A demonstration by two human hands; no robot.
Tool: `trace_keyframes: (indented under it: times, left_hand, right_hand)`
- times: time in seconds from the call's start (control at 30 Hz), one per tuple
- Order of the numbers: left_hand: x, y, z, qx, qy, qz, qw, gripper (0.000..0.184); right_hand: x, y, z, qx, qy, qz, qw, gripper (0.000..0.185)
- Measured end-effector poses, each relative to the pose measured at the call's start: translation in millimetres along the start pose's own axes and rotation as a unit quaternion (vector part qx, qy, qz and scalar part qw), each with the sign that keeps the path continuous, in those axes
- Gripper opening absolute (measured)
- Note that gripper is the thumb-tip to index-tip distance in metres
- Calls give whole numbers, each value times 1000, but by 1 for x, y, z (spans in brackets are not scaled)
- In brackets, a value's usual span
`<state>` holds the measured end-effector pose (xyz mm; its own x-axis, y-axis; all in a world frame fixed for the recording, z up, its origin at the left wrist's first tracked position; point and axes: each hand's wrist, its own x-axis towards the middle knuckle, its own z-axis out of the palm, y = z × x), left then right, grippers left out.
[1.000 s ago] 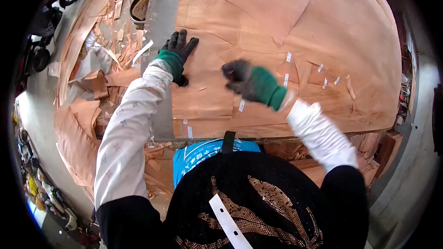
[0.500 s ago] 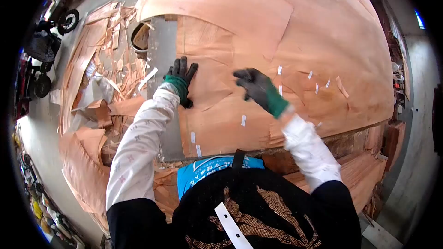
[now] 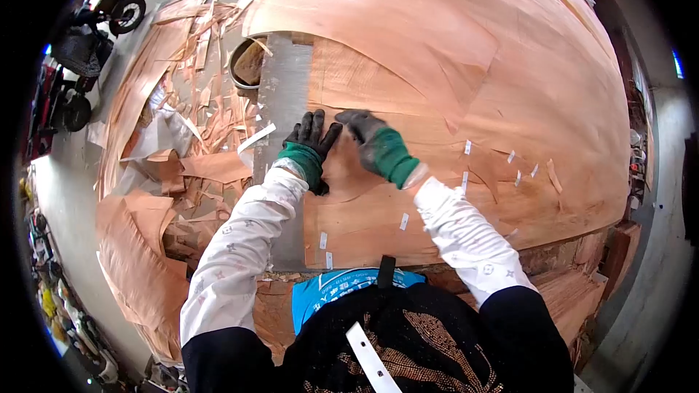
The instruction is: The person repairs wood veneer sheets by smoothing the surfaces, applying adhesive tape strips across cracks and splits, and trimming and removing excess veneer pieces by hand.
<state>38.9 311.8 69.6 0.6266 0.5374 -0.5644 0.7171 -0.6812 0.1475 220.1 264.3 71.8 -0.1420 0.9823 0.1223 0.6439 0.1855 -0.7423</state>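
My left hand (image 3: 309, 147), in a black glove with a green cuff, lies with its fingers spread across the left edge of a thin reddish wood veneer sheet (image 3: 364, 218). Close to its right, my right hand (image 3: 373, 144) wears a matching glove. Its fingers are bent and drawn together, pointing left at a seam in the veneer; whatever they pinch, if anything, is hidden. Small white tape pieces (image 3: 404, 221) stick to the sheet near both hands and farther right. A larger curved veneer sheet (image 3: 408, 29) overlaps the far part of the stack.
A grey board edge (image 3: 280, 94) runs along the left of the stack, with a round container (image 3: 247, 63) beside it. A white strip (image 3: 256, 138) hangs over that edge. Torn veneer scraps (image 3: 211, 105) cover the floor at left. Motorbikes (image 3: 80, 65) stand beyond.
My right hand has moved left across the veneer and is now close beside my left hand. My left hand stays at the sheet's left edge. The view has shifted slightly.
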Motion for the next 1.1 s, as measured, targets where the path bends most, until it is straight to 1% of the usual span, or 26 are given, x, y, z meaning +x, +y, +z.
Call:
trace_keyframes:
  times: [0.07,0.1,0.17,0.2,0.23,0.27,0.3,0.33,0.4,0.43,0.5,0.57,0.63,0.73,0.77,0.8,0.83,0.87,0.93,1.0,1.03,1.07,1.1]
  left_hand:
    - [0,-6,6,-20,19,13,1000,135]
    - [-5,-6,2,-37,33,13,999,123]
    - [-1,-20,6,-91,76,63,991,110]
    - [-1,-29,9,-116,96,89,985,103]
    - [-4,-37,14,-153,168,106,968,74]
    - [-16,-40,4,-241,233,123,934,55]
    - [-31,-38,-11,-306,283,126,900,52]
    - [-51,-33,-27,-370,329,128,859,49]
    - [-113,-5,-63,-566,331,95,749,37]
    - [-144,8,-85,-533,341,129,764,36]
    - [-221,39,-62,-552,287,24,783,40]
    - [-256,53,-44,-550,198,-95,805,39]
    - [-253,59,-74,-467,157,-49,869,31]
    - [-233,77,-118,-327,96,20,940,20]
    - [-219,88,-120,-436,284,25,854,21]
    - [-180,58,-91,-604,183,-8,776,23]
    - [-142,28,-61,-741,101,-72,660,25]
    - [-115,27,-62,-748,120,-131,640,28]
    - [-65,-6,-23,-739,90,-109,659,35]
    - [-29,-13,-20,-764,86,-90,633,40]
    - [-16,-15,-25,-787,45,-74,611,42]
    - [-4,-15,-27,-777,44,-67,625,47]
    - [8,-16,-26,-791,35,-74,606,49]
  right_hand:
    - [7,1,16,-130,-85,61,986,35]
    - [7,3,20,-142,-78,62,985,34]
    - [5,0,23,-167,-63,68,982,32]
    - [5,-5,25,-195,-93,90,972,32]
    - [8,-10,26,-224,-121,112,960,33]
    - [10,-14,26,-253,-150,133,946,34]
    - [-1,2,43,-298,-64,70,950,39]
    - [-1,4,47,-316,-64,75,943,37]
    - [1,5,54,-352,-65,83,930,35]
    - [1,5,54,-350,-65,82,931,35]
    - [4,6,58,-363,-89,106,921,37]
    - [6,6,61,-365,-104,117,918,36]
    - [8,5,59,-355,-105,118,921,35]
    - [2,7,59,-379,-68,84,919,33]
    - [6,5,53,-354,-99,98,925,33]
    - [11,-1,44,-327,-130,112,929,34]
    - [13,-6,37,-297,-162,127,932,35]
    - [10,-6,31,-266,-159,107,945,34]
    - [5,-2,19,-205,-150,65,965,33]
    - [2,-1,18,-185,-140,67,970,39]
    - [1,0,18,-176,-135,67,973,41]
    - [-1,1,18,-176,-125,70,974,44]
    - [-3,4,18,-176,-116,72,975,47]
